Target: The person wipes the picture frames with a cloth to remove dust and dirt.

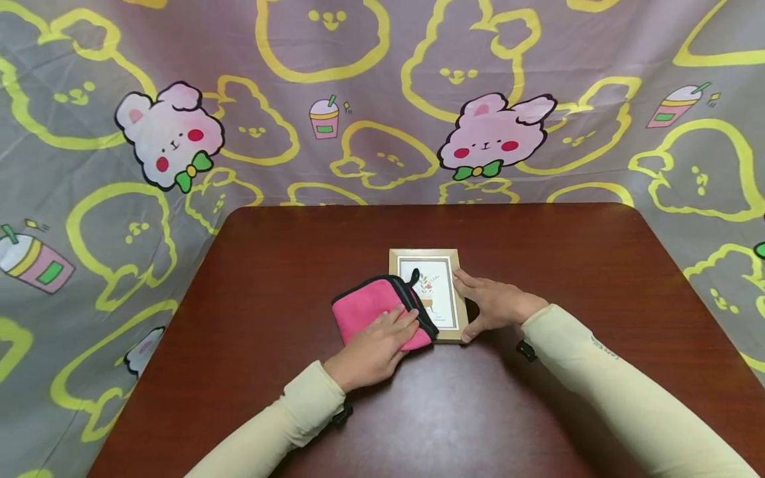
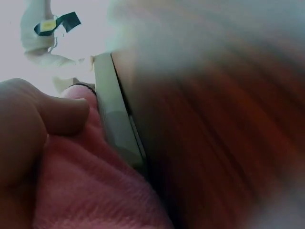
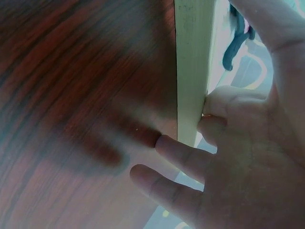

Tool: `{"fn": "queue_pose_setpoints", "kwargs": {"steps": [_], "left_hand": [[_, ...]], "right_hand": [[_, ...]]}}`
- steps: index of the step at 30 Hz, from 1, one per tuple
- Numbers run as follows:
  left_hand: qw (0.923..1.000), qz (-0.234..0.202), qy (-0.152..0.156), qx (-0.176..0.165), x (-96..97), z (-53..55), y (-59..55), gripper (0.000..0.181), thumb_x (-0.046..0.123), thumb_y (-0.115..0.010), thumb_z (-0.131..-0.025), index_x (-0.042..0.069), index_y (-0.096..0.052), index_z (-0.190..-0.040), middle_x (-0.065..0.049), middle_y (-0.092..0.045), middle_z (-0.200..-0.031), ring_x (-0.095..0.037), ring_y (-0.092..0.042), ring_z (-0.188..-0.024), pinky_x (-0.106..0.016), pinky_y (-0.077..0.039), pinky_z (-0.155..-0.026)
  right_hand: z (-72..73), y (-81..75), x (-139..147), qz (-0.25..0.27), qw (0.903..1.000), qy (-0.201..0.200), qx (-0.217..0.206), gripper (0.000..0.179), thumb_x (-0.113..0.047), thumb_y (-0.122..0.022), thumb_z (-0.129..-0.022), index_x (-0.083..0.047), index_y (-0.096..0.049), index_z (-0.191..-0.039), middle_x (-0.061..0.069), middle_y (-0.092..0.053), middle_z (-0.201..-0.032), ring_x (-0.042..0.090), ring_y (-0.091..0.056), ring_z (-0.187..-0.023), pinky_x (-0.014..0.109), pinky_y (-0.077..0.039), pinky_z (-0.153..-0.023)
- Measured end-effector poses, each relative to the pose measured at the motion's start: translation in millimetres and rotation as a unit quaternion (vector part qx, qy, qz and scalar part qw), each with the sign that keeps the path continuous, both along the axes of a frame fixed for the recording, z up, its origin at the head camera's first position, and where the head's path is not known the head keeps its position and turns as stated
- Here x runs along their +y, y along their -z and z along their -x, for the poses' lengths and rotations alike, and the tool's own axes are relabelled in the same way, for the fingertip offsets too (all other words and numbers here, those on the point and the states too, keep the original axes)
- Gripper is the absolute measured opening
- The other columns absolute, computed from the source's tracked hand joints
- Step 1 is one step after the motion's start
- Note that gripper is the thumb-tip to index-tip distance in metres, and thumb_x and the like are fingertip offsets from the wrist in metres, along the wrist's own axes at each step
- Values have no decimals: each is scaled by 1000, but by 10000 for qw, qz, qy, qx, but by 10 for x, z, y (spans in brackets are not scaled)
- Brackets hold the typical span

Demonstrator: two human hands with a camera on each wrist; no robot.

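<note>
A light wood picture frame [image 1: 461, 312] with a small plant print lies flat on the table. Over its left part lies a folded pink cloth [image 1: 364, 307] with black edging and a black loop. My left hand [image 1: 373, 348] rests on this cloth with its fingers laid out on top; the left wrist view shows the thumb [image 2: 66, 114] along the pink fabric, beside the frame's edge. At the right side, my right hand [image 1: 496, 304] holds the frame by its edge, thumb at the near corner. Two of its fingers [image 3: 183, 157] stand spread off the edge in the right wrist view.
The dark brown wooden table [image 1: 287, 245] has rounded far corners. A patterned curtain [image 1: 382, 99] with bunnies and cups hangs behind it and along both sides. Light sleeves cover both forearms, with a dark device [image 1: 526, 350] under the right wrist.
</note>
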State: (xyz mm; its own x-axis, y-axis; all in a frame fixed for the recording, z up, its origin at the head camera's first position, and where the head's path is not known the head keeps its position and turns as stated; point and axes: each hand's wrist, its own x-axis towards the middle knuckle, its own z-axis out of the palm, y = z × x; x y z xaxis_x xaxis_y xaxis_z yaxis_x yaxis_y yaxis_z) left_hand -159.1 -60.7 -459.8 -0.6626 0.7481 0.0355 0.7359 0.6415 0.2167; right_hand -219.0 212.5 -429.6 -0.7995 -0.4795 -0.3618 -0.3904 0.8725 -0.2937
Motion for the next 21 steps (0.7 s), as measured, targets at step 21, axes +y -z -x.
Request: {"fn": "queue_pose_setpoints", "kwargs": {"steps": [21], "left_hand": [[9903, -375, -671, -1161, 52, 958, -64, 53, 16, -47, -102, -2, -37, -151, -19, -21, -165, -39, -18, -153, -48, -20, -124]], "right_hand": [[2, -28, 21, -27, 9999, -34, -155, 117, -51, -83, -73, -5, -19, -158, 14, -7, -169, 39, -28, -150, 56, -41, -107]]}}
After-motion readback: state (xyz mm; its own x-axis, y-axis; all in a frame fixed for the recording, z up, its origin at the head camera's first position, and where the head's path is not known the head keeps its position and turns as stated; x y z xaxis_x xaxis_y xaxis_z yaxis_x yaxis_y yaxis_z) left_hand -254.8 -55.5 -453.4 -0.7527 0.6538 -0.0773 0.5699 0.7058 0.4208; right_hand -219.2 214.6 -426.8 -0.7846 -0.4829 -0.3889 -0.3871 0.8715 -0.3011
